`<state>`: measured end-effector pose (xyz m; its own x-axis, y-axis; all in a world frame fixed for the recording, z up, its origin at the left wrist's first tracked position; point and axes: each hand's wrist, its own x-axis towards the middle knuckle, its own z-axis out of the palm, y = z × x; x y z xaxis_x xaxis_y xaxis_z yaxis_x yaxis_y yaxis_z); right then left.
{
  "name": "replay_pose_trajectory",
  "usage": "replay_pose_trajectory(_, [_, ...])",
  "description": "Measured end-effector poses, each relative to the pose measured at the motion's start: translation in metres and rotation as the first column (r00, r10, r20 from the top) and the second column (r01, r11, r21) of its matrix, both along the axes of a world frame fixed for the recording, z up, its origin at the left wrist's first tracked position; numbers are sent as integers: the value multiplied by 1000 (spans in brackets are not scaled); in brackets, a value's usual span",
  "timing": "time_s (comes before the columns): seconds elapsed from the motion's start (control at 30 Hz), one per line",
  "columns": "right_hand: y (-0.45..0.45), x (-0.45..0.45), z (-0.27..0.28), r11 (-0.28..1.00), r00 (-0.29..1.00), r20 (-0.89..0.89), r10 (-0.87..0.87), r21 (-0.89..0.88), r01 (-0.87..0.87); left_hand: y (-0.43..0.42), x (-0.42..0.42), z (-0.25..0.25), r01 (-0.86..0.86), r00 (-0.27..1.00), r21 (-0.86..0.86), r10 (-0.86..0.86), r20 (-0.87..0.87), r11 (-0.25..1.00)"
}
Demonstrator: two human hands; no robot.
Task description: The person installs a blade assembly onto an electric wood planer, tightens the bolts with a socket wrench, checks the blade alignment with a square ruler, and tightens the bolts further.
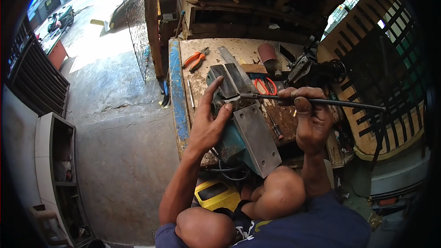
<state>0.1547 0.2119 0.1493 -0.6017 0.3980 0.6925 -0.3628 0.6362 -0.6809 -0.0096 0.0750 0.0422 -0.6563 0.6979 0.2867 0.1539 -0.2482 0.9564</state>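
Grips a long dark rod between thumb and fingers of the right hand, at three o'clock from the upturned teal planer, and points it towards nine, setting its tip at the gap between metal plates. Lays the left hand open along the planer's nine o'clock side, spreading thumb and forefinger, well apart from the right. Has the planer at the near edge of the worn workbench, with orange pliers towards eleven and red-handled scissors towards one o'clock
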Motion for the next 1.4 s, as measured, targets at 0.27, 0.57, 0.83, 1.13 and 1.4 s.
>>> replay_pose_trajectory(0.27, [-4,5,-1,1000,997,70,-19,15,18,2,-1,-2,18,1000,40,-19,15,999])
replay_pose_trajectory(0.57, [-2,8,0,996,993,100,58,-80,-50,-1,-1,-2,0,1000,35,1,-8,999])
replay_pose_trajectory(0.83, [-10,2,-12,996,996,10,-94,-5,94,3,-2,-9,11,1000,47,-10,-23,999])
replay_pose_trajectory(1.13, [103,-17,-49,735,669,318,-672,396,550,-15,-3,2,70,961,63,-85,264,996])
replay_pose_trajectory(1.4, [142,-34,-125,662,378,556,-740,703,262,-20,-10,-8,72,963,108,-97,252,992])
